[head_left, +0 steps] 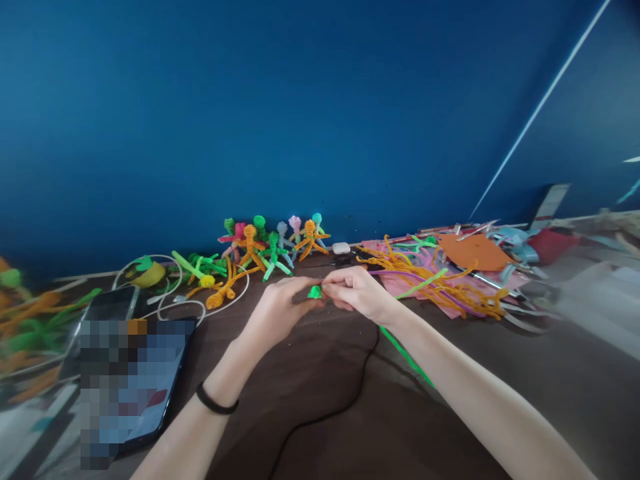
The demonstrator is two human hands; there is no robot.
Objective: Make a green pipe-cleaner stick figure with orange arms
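Note:
A small wound piece of bright green pipe cleaner point(315, 292) sits between the fingertips of my left hand point(280, 308), which wears a black band at the wrist. Right beside it, my right hand point(353, 288) has thumb and forefinger pinched together at the edge of the green piece. What lies inside that pinch is mostly hidden by the fingers. A long green pipe cleaner strand point(407, 357) runs out below my right forearm; whether it joins the wound piece cannot be seen. Both hands are just above the dark tabletop point(320, 400).
Several pipe-cleaner figures point(273, 253) stand along the blue wall. Left are a tablet point(150, 400), a phone point(107, 303) and a white cable point(203, 310). Right lie orange pipe cleaners point(450, 290), orange paper point(475, 252) and a white case point(341, 249). A black cable point(345, 408) crosses the table.

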